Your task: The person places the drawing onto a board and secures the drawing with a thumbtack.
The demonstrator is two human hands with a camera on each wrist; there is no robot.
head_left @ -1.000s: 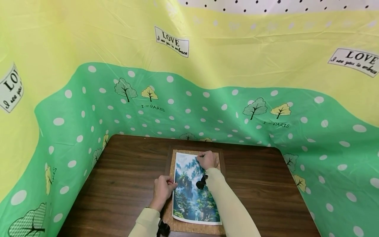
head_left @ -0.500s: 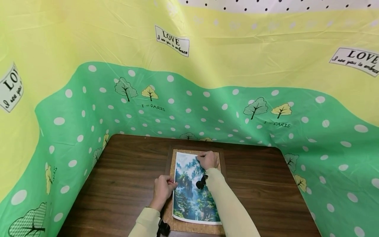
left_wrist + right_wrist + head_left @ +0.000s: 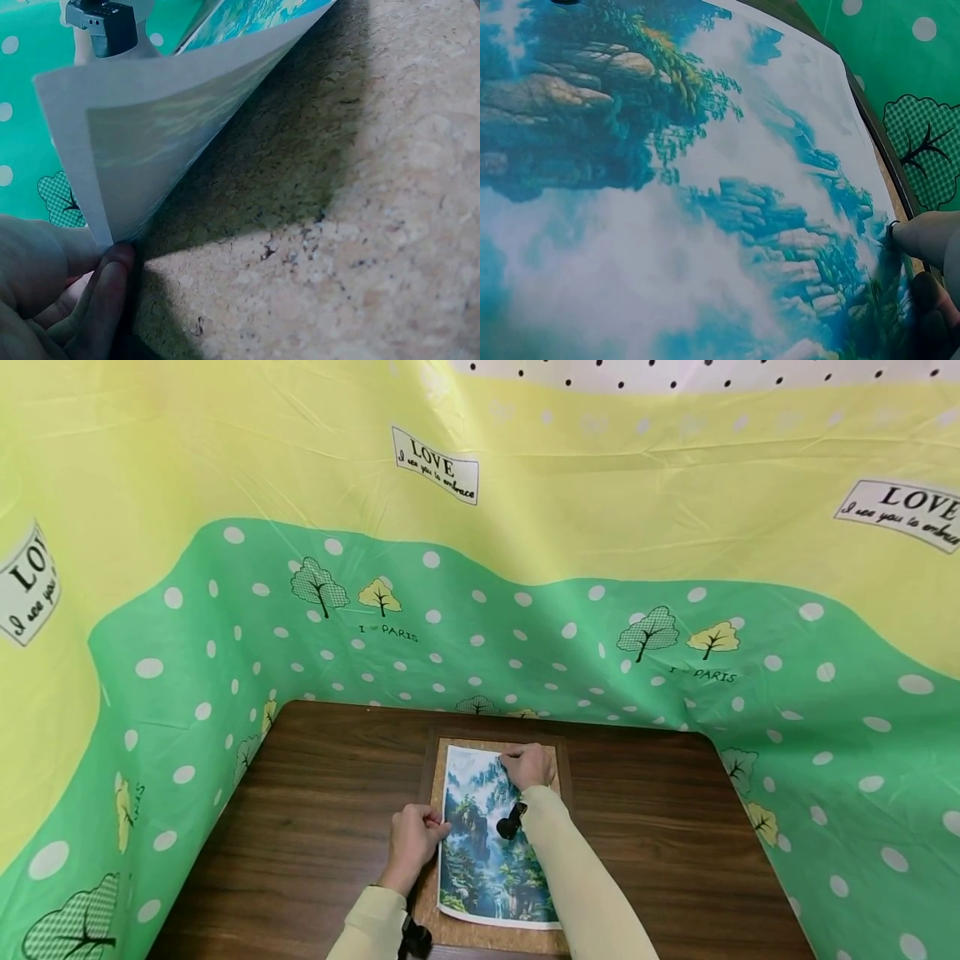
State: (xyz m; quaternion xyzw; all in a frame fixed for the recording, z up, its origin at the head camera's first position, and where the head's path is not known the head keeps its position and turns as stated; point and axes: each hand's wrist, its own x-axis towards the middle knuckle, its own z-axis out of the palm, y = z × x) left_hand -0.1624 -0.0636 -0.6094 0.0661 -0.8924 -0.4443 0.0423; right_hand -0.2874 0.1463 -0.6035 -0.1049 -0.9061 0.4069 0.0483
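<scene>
A printed landscape picture (image 3: pixel 480 852) lies over a cork board (image 3: pixel 487 937) with a dark frame. My left hand (image 3: pixel 415 842) pinches the picture's left edge between thumb and finger. In the left wrist view that edge of the sheet (image 3: pixel 150 142) is raised off the cork, its pale back showing. At the picture's upper right, my right hand (image 3: pixel 527 765) has its fingertips down on the print. A small black thing (image 3: pixel 892 230) sits at those fingertips in the right wrist view, pinched there; its kind I cannot tell. The sheet's lower edge curls up slightly.
The board rests on a dark wooden table (image 3: pixel 315 827). A green and yellow printed cloth (image 3: pixel 525 635) hangs behind the table and along both sides. Each wrist carries a small black camera, such as the right wrist camera (image 3: pixel 512 821).
</scene>
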